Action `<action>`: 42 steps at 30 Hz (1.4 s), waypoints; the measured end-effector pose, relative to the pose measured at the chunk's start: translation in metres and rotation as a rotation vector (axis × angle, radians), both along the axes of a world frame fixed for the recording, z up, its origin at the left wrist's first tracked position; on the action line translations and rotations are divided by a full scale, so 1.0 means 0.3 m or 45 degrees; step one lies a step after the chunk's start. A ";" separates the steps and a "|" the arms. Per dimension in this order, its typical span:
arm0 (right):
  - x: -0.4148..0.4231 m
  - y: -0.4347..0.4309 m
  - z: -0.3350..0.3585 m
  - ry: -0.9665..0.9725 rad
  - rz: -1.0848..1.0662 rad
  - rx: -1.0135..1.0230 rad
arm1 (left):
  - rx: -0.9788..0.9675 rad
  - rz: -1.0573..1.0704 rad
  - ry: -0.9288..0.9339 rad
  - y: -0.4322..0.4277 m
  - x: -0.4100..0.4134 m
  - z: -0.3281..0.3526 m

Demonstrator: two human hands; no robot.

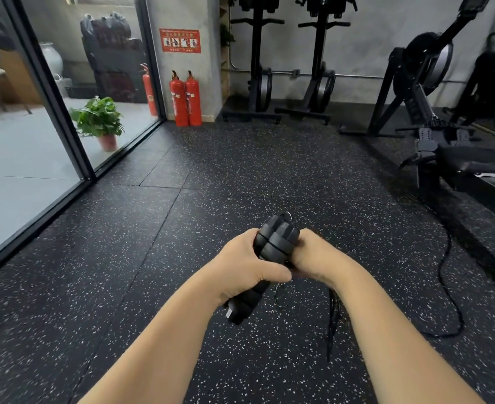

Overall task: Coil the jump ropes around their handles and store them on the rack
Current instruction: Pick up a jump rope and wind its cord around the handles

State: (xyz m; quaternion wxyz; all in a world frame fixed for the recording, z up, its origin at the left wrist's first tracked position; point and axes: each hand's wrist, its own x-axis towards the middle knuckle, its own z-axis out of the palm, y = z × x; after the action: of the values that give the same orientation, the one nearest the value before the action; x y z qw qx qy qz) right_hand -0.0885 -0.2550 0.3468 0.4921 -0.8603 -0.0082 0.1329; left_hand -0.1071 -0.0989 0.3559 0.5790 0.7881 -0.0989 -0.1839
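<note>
Two black handles point(272, 249) are held side by side, upright and slightly tilted, above the floor point(182, 228) in the lower middle of the view. The left hand point(246, 265) is wrapped around their middle, thumb laid across the front, with the lower ends of the handles showing below the fist. The right hand point(313, 255) is closed against the handles from the other side; its fingers are hidden behind them, so exactly what is gripped cannot be told. A thin rope point(332, 319) hangs from under the right hand, and a small loop of it is seen just below the left hand. A second dark cord point(450, 287) lies on the floor to the right, trailing toward a rower point(427, 91). Against the far wall, two red extinguishers point(185, 99) stand together, with two upright machines point(287, 68) beside them. A potted plant point(100, 121) is seen behind the glass point(21, 170) at left.
</note>
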 end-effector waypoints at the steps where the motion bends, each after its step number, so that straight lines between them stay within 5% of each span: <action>1: -0.006 0.010 0.003 0.022 0.004 -0.027 | -0.013 0.037 0.006 -0.001 0.004 -0.003; 5: -0.020 0.011 0.011 -0.052 0.020 -0.285 | 0.060 0.229 0.017 0.017 0.037 -0.022; 10: -0.040 0.003 0.049 -0.317 -0.065 -0.719 | 0.910 0.412 -0.291 0.068 0.057 -0.030; 19: -0.091 0.128 0.156 -0.864 0.098 -1.081 | 1.634 0.285 -0.707 0.062 0.046 -0.057; 25: -0.022 0.035 0.107 -0.835 -0.015 -0.876 | 1.480 -0.324 -1.109 0.027 0.003 -0.049; 33: 0.027 -0.016 0.028 -0.520 -0.122 -0.196 | 1.165 -0.306 -1.294 0.060 0.022 -0.086; 42: 0.016 -0.025 0.052 -0.656 -0.208 -0.212 | 1.236 -0.138 -1.074 0.072 0.023 -0.078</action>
State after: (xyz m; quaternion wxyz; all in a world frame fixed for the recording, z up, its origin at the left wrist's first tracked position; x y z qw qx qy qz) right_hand -0.0839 -0.2625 0.3624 0.4104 -0.9011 -0.0528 -0.1299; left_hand -0.1003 -0.0774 0.3326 0.0579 0.9589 -0.2632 0.0889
